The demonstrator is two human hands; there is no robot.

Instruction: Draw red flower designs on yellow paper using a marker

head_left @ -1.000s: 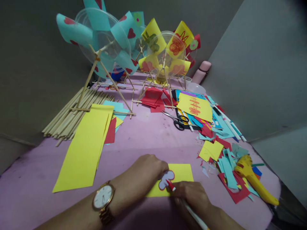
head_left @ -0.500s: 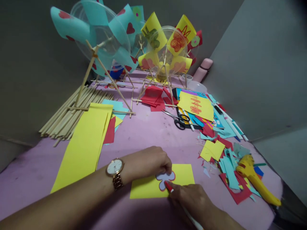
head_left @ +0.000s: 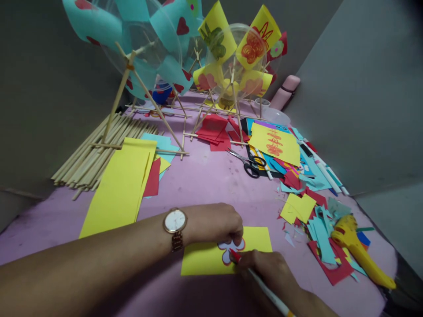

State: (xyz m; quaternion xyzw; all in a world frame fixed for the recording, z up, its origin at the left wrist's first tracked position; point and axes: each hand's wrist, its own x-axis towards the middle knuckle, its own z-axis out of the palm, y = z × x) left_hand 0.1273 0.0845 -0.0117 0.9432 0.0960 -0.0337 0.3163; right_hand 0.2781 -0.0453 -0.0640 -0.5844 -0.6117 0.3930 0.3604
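My left hand [head_left: 227,222], with a watch [head_left: 175,221] on its wrist, is closed with bent fingers pressing on a pale flower-shaped paper cutout [head_left: 226,257]. Beneath the cutout lies a yellow paper sheet [head_left: 198,263] on the pink table. Gripped in my right hand [head_left: 272,269] is a white marker [head_left: 268,291] with a red tip end. Its tip touches the cutout's lower edge, where a red outline shows around the petals. My left fingertips are partly hidden behind the knuckles.
Yellow paper strips [head_left: 119,185] and wooden sticks [head_left: 92,163] lie to the left. Paper pinwheels [head_left: 231,57] on stick stands rise at the back. Scissors [head_left: 251,167], paper scraps [head_left: 320,233] and a yellow glue gun [head_left: 360,251] lie to the right.
My left forearm has shifted slightly right, and the view has tilted a little. The marker tip has moved slightly along the cutout's edge; both hands keep their holds.
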